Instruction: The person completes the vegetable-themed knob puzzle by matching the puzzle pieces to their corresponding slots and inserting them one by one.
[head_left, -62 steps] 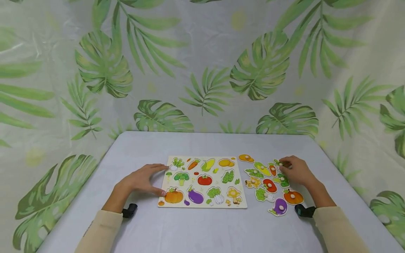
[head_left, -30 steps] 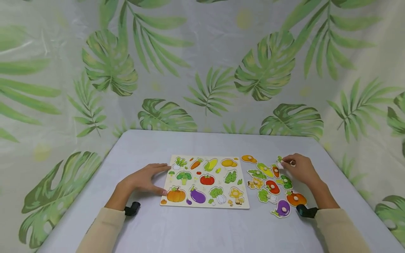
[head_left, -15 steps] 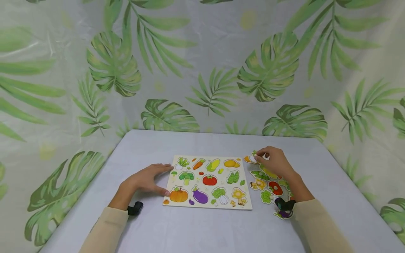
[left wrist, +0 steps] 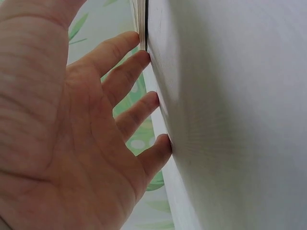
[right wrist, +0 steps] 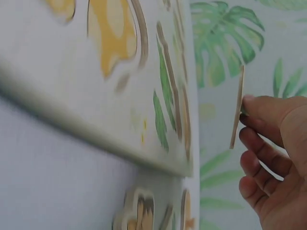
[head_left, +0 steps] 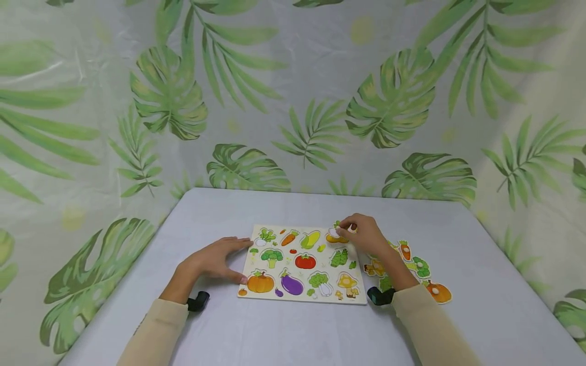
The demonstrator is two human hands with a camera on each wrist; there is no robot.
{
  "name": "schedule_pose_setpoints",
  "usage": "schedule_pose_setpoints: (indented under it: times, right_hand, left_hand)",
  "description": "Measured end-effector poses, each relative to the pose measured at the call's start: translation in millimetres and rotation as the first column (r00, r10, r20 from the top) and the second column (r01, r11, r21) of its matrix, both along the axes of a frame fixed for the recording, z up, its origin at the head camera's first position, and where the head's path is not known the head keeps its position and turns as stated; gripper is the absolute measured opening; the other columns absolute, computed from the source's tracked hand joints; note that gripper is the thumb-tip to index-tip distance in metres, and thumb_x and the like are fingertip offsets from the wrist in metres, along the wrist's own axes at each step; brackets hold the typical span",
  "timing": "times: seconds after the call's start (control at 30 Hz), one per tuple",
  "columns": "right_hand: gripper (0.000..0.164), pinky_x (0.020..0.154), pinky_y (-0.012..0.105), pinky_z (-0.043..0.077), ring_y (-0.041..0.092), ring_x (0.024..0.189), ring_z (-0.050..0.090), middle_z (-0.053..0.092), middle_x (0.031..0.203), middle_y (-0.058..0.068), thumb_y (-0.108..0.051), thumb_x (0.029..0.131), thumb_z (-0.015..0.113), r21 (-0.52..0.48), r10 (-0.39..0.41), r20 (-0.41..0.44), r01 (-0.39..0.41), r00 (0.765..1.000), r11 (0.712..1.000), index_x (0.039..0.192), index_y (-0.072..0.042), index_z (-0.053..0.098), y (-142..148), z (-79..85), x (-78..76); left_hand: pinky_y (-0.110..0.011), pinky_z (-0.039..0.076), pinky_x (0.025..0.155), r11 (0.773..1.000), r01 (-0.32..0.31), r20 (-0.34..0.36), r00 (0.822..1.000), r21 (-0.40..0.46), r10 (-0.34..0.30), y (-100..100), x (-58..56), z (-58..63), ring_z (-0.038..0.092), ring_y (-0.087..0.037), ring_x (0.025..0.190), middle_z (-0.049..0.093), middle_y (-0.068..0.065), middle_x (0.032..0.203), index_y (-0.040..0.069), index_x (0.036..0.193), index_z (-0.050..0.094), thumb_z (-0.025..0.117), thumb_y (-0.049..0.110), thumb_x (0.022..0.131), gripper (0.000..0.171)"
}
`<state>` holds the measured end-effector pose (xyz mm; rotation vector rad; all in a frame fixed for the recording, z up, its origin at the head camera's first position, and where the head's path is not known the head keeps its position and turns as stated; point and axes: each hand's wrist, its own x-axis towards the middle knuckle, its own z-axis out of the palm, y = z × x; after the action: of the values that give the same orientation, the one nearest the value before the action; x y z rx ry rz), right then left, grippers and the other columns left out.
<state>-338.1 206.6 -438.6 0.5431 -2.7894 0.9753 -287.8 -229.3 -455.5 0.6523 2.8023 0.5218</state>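
My right hand (head_left: pixel 366 235) pinches a white turnip puzzle piece (head_left: pixel 335 231) with green leaves. It is above the top right corner of the wooden vegetable puzzle board (head_left: pixel 320 301), over the printed potato. Seen edge-on in the right wrist view, the turnip piece (right wrist: pixel 237 108) is a thin strip between thumb and forefinger, apart from the board. At the board's left edge rests my left hand (head_left: pixel 217 259), fingers and thumb spread. Its fingertips touch the board edge (left wrist: pixel 142 24) and the tabletop in the left wrist view.
Loose knobbed pieces lie right of the board: a carrot (head_left: pixel 405 250), a broccoli (head_left: pixel 420 267), a pumpkin (head_left: pixel 438 293) and a mushroom (head_left: pixel 376 267). My right forearm hides others. Behind the white table (head_left: pixel 274 203) hangs a leaf-patterned sheet (head_left: pixel 311 101).
My right hand has picked the turnip piece out of the loose pieces and carried it left to the board's top right corner. The left hand stays at the board's left edge.
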Motion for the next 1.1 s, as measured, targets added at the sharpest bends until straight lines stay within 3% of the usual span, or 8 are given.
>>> schedule_pose_setpoints:
  times: [0.73, 1.1]
  right_hand:
    - [0.016, 0.093, 0.038, 0.053, 0.017, 0.095, 0.063, 0.073, 0.099, -0.001, -0.026, 0.097, 0.073, 0.000, 0.123, 0.033, -0.123, 0.992, 0.992, 0.104, -0.014, 0.080, -84, -12.0, -13.8]
    - [0.014, 0.093, 0.039, 0.053, 0.018, 0.097, 0.061, 0.072, 0.098, -0.003, -0.025, 0.097, 0.074, -0.031, 0.154, 0.064, -0.153, 0.986, 0.988, 0.104, -0.015, 0.080, -122, -14.7, -10.1]
  left_hand:
    - [-0.064, 0.027, 0.123, 1.000, -0.001, -0.005, 1.000, 0.006, 0.001, 0, 1.2, 2.5, 0.028, -0.038, 0.156, 0.038, 0.000, 0.167, 0.024, 0.158, 0.043, 0.083, 0.069, 0.072, 0.105]
    - [-0.064, 0.026, 0.124, 1.000, 0.002, 0.014, 1.000, 0.031, -0.003, 1, 2.6, 0.9, 0.026, -0.037, 0.157, 0.035, 0.000, 0.168, 0.024, 0.159, 0.042, 0.084, 0.065, 0.072, 0.105]
